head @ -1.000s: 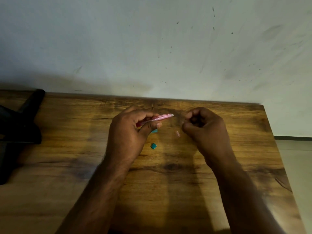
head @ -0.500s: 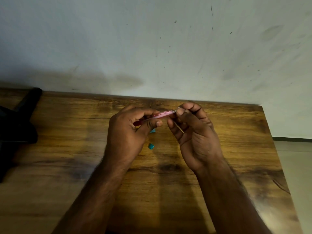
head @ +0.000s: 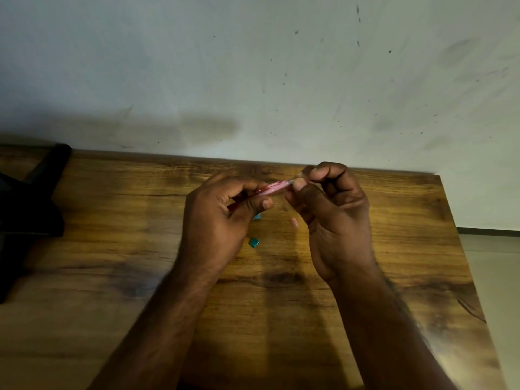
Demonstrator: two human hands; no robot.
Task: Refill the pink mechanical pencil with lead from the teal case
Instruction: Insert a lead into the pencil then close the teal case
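Note:
My left hand (head: 216,218) grips the pink mechanical pencil (head: 274,188), which points right and slightly up above the wooden table (head: 112,220). My right hand (head: 334,209) pinches at the pencil's open right end with thumb and forefinger; any lead between them is too thin to see. A sliver of the teal case (head: 257,217) shows under my left thumb. A small teal cap (head: 254,242) lies on the table below it. A small pink cap (head: 294,222) lies beside my right palm.
A black object (head: 31,209) sits at the table's left edge. A grey wall (head: 253,80) rises right behind the table. The table's right edge (head: 461,249) drops to the floor.
My right hand moved left from a spot apart from the pencil up to its right end and now pinches there. The left hand stayed holding the pencil.

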